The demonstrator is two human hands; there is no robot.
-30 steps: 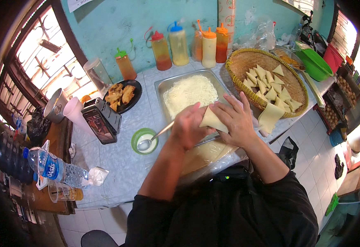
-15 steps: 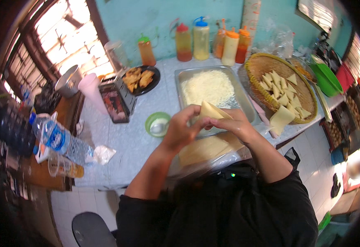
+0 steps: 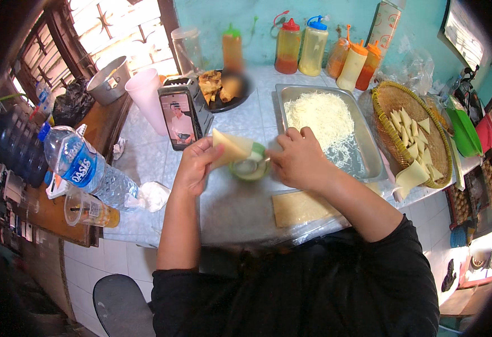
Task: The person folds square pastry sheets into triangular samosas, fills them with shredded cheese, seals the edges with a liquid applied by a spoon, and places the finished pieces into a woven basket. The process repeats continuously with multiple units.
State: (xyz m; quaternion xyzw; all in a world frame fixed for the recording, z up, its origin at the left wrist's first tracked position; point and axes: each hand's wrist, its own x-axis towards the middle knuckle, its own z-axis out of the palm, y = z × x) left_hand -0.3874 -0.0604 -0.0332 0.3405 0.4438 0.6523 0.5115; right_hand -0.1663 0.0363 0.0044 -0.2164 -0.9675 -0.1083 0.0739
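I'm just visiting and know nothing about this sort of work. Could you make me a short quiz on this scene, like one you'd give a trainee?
1. Multiple choice: what does the person's left hand hold?
A) a water bottle
B) a folded sheet
C) a phone

2. True or false: the heap of pale shreds lies in the green bowl.

3. Fill the gap: the pale triangles at the right of the table lie in a woven ____ with a yellow rim.

Key:
1. B, a folded sheet.
2. False: the shreds are in the metal tray.
3. Basket.
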